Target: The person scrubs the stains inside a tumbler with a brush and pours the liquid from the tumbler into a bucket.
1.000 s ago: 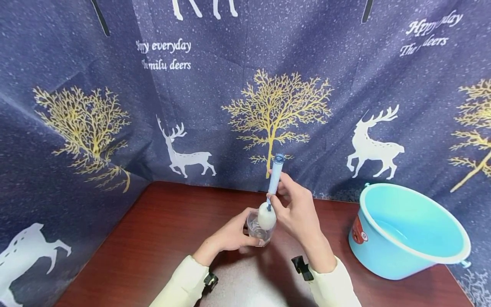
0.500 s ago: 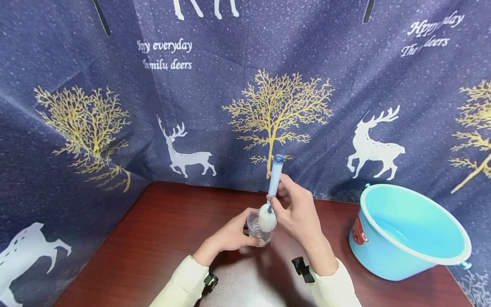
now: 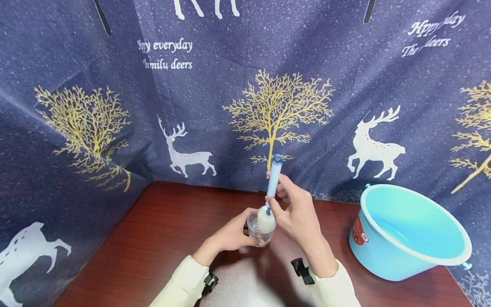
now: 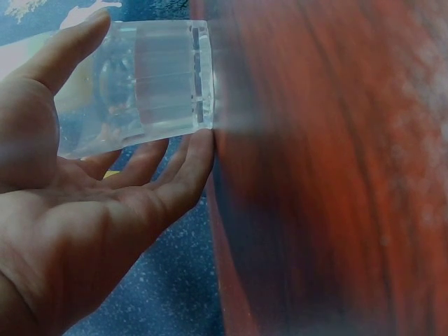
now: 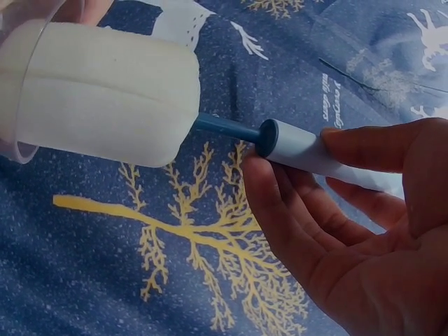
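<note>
My left hand [image 3: 232, 234] grips a clear cup [image 4: 164, 77] near the middle of the table, thumb on the near side and fingers round the far side. The cup stands upright, its base at or just above the tabletop. My right hand [image 3: 297, 211] pinches the light-blue handle [image 5: 301, 147] of a sponge cup brush between thumb and fingers. The brush stands nearly upright, leaning slightly. Its white sponge head [image 5: 105, 91] is partly inside the cup's mouth, with the upper part above the rim. A short dark-blue stem joins head and handle.
A light-blue plastic bucket [image 3: 410, 230] with a white rim stands at the right of the reddish-brown wooden table [image 3: 161, 238]. Behind and to the left hangs a dark-blue cloth [image 3: 215, 106] printed with deer and trees.
My right hand has shifted the brush slightly left and its sponge head now sits a little lower in the cup. The left hand and cup look still.
</note>
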Demonstrator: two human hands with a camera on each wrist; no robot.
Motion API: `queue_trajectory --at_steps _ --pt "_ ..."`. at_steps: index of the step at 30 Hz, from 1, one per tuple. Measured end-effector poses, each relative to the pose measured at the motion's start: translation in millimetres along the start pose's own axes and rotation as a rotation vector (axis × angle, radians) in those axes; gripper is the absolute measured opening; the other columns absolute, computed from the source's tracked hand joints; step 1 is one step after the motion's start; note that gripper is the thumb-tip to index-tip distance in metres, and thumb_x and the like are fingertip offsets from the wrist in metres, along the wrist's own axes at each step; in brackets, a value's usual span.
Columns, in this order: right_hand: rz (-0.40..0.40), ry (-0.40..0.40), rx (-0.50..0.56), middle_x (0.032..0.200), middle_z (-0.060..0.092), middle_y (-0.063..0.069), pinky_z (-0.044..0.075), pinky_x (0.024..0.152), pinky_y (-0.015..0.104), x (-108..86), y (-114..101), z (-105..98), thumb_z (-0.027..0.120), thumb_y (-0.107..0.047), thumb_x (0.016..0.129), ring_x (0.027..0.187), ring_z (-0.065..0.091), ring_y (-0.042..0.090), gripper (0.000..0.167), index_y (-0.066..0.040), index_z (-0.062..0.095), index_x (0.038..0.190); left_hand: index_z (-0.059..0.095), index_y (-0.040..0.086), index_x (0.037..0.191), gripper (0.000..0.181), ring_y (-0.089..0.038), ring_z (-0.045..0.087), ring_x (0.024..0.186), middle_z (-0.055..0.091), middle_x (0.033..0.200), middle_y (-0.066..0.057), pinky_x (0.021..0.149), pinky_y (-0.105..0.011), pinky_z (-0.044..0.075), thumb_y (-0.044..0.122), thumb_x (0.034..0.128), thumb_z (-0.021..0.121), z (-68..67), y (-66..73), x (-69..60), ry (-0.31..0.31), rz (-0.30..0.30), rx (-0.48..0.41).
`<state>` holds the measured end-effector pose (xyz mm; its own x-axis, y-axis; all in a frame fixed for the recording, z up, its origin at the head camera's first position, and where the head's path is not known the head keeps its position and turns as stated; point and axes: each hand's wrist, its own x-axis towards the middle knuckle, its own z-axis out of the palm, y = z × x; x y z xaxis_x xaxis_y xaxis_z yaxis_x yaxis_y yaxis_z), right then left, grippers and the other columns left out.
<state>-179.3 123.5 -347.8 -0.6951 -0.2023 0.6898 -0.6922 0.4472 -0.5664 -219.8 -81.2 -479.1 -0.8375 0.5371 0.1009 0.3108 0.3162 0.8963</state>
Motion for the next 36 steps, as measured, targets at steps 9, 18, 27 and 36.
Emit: queue_trajectory --at_steps 9,18,27,36 --pt "0.046 -0.004 0.01 0.083 0.071 -0.001 0.062 0.069 0.033 -0.8 -1.7 -0.5 0.078 0.005 0.089 0.075 0.07 0.01 0.062 -0.022 0.063 0.142 0.047 0.014 0.147 0.078 -0.021 0.061 0.125 0.062 0.135 -0.005 0.102 -0.034 0.055 0.018 0.0838 0.092 -0.5 1.1 -0.2 0.001 -0.015 -0.006" --pt "0.076 -0.018 0.013 0.08 0.071 -0.001 0.059 0.064 0.03 0.3 -1.6 0.3 0.077 0.005 0.089 0.07 0.068 0.01 0.033 -0.011 0.059 0.111 0.048 0.012 0.145 0.077 -0.019 0.063 0.121 0.063 0.131 -0.005 0.099 -0.03 0.055 0.018 0.0831 0.092 -0.3 0.4 -0.6 0.009 -0.005 0.013" --pt "0.094 -0.03 0.022 0.081 0.073 -0.001 0.059 0.065 0.029 0.7 1.7 0.3 0.076 0.004 0.09 0.073 0.07 0.01 0.03 -0.011 0.059 0.11 0.048 0.01 0.142 0.074 -0.018 0.065 0.119 0.063 0.129 -0.005 0.099 -0.028 0.056 0.017 0.0834 0.092 0.5 1.2 0.7 0.002 -0.007 0.008" --pt "0.128 -0.032 0.044 0.085 0.077 0.001 0.063 0.07 0.031 0.7 1.3 0.3 0.078 0.002 0.091 0.078 0.073 0.011 0.032 -0.011 0.059 0.114 0.048 0.011 0.143 0.075 -0.016 0.064 0.12 0.064 0.128 -0.002 0.1 -0.03 0.055 0.022 0.0834 0.092 0.0 1.0 -0.1 0.005 -0.018 0.04"
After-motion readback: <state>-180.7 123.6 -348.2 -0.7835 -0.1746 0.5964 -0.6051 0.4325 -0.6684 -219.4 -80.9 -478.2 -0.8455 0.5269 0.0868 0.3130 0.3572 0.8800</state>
